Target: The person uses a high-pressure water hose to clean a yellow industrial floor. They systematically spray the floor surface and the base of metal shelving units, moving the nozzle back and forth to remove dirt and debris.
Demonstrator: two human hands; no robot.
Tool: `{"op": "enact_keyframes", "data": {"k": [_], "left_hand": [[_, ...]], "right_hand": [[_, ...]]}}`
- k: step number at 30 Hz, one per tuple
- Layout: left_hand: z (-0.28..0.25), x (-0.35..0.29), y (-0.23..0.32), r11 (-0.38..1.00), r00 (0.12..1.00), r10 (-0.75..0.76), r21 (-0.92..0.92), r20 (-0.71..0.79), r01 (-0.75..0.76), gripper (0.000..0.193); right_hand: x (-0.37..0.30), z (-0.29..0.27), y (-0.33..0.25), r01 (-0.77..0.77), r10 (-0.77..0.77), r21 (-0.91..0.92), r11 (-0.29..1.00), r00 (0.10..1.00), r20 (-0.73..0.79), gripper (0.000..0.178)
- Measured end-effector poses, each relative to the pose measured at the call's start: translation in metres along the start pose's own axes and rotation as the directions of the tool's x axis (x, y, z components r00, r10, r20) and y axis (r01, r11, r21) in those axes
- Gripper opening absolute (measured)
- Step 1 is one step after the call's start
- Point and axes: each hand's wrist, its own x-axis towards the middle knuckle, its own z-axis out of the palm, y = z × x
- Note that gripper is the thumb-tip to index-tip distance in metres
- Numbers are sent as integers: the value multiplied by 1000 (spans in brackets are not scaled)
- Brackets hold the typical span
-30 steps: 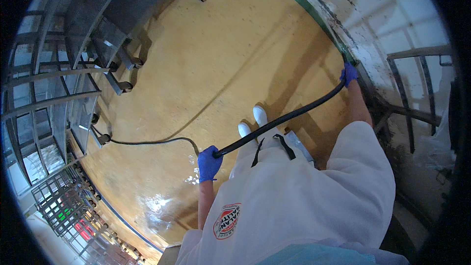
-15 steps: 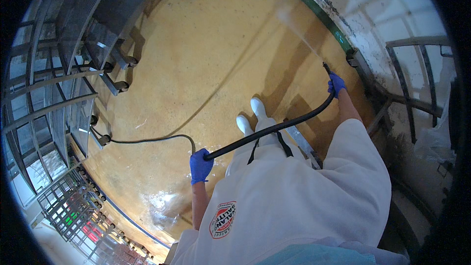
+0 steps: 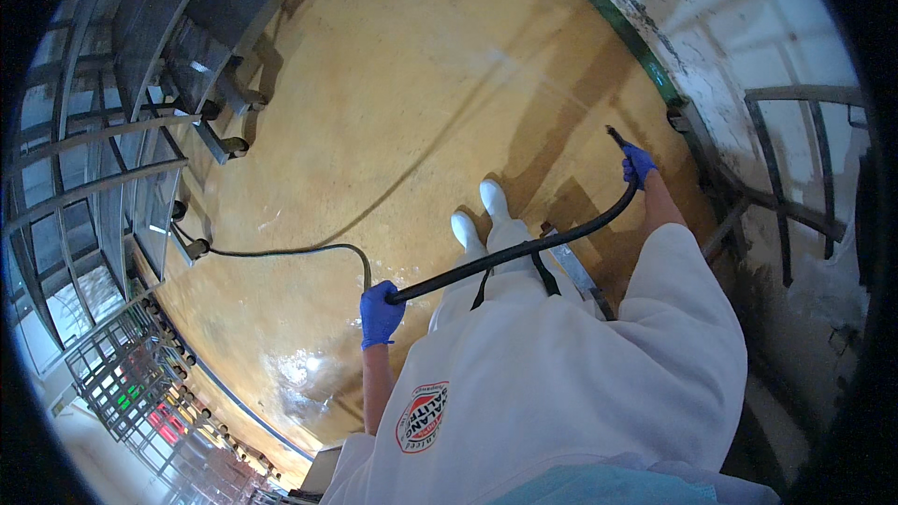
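A black hose (image 3: 514,248) runs across the front of my white clothing from one hand to the other. My left hand (image 3: 381,314), in a blue glove, is closed around the hose near my waist, where it bends and drops toward the floor. My right hand (image 3: 640,164), gloved in blue too, is out to the right with its fingers wrapped round the hose's front end. A dark spray nozzle (image 3: 615,137) sticks out beyond that hand, pointing up-left. A faint streak of spray leads away from it over the yellow-brown floor (image 3: 402,84).
Metal racks on casters (image 3: 122,159) line the left side, and the thin hose trails beside a caster (image 3: 195,248). A stained white wall (image 3: 692,0) with a green base strip curves along the right. A metal frame (image 3: 786,168) stands there. Wet floor shines at lower left.
The nozzle has turned further to the left, and the spray swings left with it, looking fainter. My left hand keeps its hold on the hose in nearly the same place.
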Motion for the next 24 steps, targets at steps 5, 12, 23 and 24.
{"op": "enact_keyframes", "data": {"k": [5, 12, 23, 24], "left_hand": [[8, -6, -4, 1000, 1000, -29, 10, 10, 29, 12], [-21, -23, -32, 985, 986, -165, 42, -23, 165, 18], [-48, -34, -49, 967, 969, -242, 69, -50, 245, 26], [-38, -35, -64, 978, 981, -186, 85, -48, 189, 24]], "right_hand": [[4, 0, 26, -56, 49, -70, 996, 994, -93, 13], [39, 73, 99, -162, 269, -551, 819, 956, 119, 22], [81, 90, 167, 35, 18, -373, 927, 990, 138, 19], [79, 69, 145, 237, -106, -818, 524, 971, 213, 17]]}}
